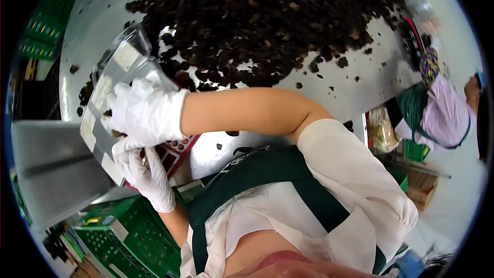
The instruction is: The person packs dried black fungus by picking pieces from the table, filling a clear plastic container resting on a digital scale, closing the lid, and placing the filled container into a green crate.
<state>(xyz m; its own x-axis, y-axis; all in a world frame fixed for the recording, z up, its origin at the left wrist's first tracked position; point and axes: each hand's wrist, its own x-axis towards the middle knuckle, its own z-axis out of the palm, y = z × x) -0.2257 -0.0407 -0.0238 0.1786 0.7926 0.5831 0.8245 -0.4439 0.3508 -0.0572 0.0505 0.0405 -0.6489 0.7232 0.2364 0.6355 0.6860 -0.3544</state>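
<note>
Both hands wear white gloves and meet over a clear plastic tray [98, 107] that lies on a red scale [181, 146] with round buttons. My right hand [146, 110] reaches across from the right, its fingers curled down over a small brown piece [117, 134] near the tray's middle. Just below it, my left hand [144, 170] has its fingers bent together close to the right fingertips; what they hold, if anything, is too small to name. Pale labels [126, 56] stick to the tray and the clear containers at its upper end.
A large heap of dark flat pieces [247, 15] covers the far part of the metal table [329, 90]. A grey bin [56, 170] stands at the left, a green crate [134, 231] below it. Another person [445, 110] in a green apron is at the right.
</note>
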